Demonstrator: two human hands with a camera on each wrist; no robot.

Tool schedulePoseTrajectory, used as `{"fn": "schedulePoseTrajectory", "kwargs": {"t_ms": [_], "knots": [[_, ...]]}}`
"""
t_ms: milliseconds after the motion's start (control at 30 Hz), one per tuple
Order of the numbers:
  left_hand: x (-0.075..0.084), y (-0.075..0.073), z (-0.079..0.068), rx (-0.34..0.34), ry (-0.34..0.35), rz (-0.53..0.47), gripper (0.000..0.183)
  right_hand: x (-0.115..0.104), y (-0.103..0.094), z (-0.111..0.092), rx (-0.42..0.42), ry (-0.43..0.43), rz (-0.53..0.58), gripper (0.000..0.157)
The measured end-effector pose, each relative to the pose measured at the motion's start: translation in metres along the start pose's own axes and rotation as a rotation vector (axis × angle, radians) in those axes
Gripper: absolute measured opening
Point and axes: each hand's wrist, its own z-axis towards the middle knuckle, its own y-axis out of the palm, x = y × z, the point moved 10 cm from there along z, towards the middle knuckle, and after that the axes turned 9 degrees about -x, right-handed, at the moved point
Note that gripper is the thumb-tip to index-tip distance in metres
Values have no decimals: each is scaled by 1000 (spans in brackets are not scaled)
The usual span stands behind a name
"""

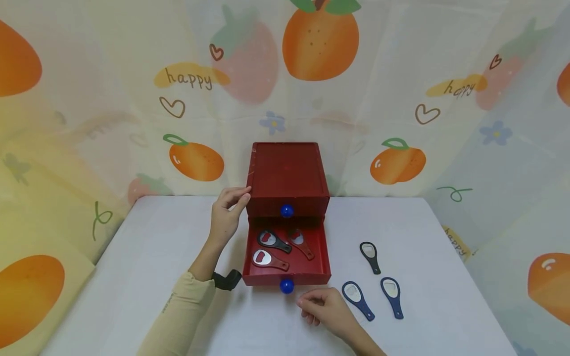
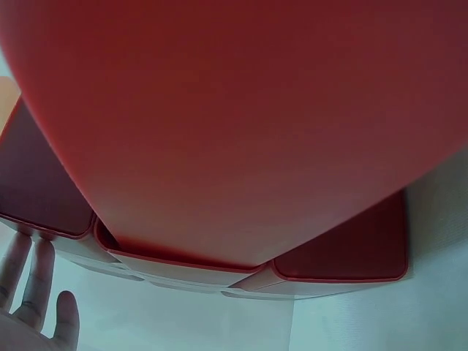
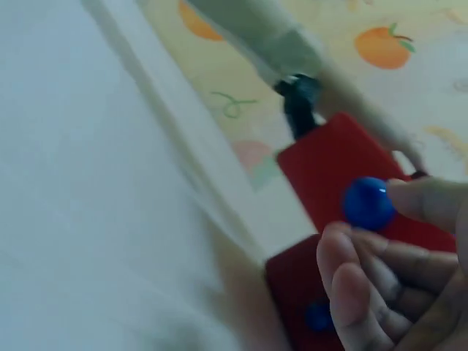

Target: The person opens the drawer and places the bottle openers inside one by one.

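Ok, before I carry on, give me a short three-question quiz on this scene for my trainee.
1. How many bottle openers lie in the lower drawer?
2. Which hand touches the red cabinet's side?
3. True or false: on the white table lie two blue openers and one black opener.

Key:
1. Three.
2. The left hand; the right hand is close to the lower blue knob.
3. True.

Shows red on the drawer box, blue on its knobs, red, black and navy on bottle openers, fruit prints across the backdrop cloth.
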Motion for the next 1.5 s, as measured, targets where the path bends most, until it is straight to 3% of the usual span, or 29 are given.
{"fn": "schedulePoseTrajectory", "kwargs": {"t_ms": [233,733,1300,1500], "knots": [[-7,1,0,-24,-61,-5,27,12,11,11,53,30,93,36],[-7,2,0,-26,-84,-14,27,7,18,21,95,-2,214,36],[-8,3,2,-23,-124,2,26,-15,-21,68,222,-139,185,38],[-7,1,2,-15,-94,-8,25,-28,-34,92,257,-150,158,33]]}}
